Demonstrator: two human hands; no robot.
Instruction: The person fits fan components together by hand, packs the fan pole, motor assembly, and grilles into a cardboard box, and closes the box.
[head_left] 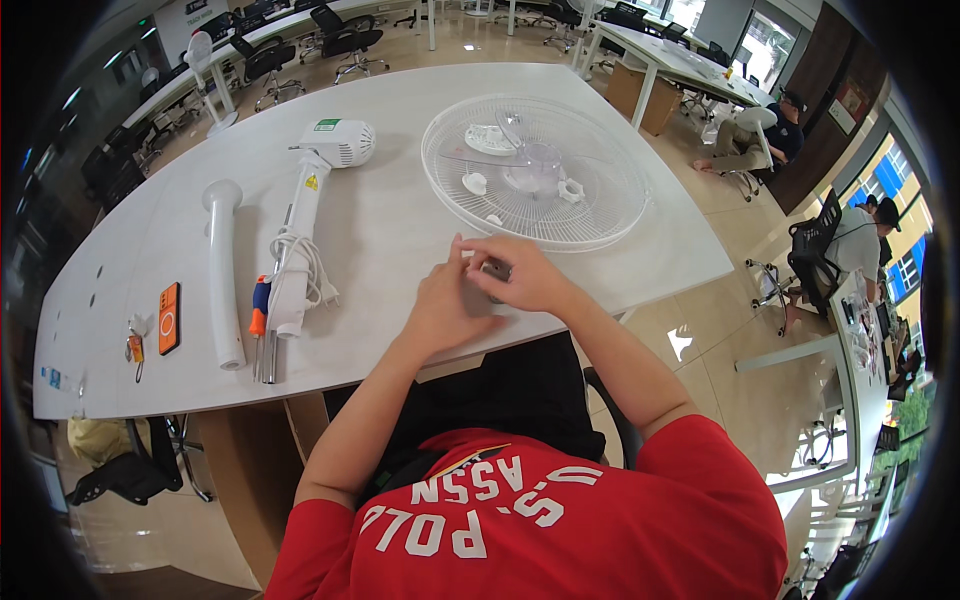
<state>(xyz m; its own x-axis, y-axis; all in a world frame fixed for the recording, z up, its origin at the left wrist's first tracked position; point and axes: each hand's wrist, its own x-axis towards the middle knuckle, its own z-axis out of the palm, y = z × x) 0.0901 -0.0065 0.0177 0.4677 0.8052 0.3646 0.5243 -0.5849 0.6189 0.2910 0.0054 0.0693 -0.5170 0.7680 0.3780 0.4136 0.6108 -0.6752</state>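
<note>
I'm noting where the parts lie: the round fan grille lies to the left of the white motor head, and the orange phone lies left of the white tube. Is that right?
Not quite: the head view shows the round fan grille to the right of the white motor head. The orange phone does lie left of the white tube.

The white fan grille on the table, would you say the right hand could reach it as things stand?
Probably yes: the white fan grille lies just beyond the right hand, and nothing visible blocks its near rim.
</note>
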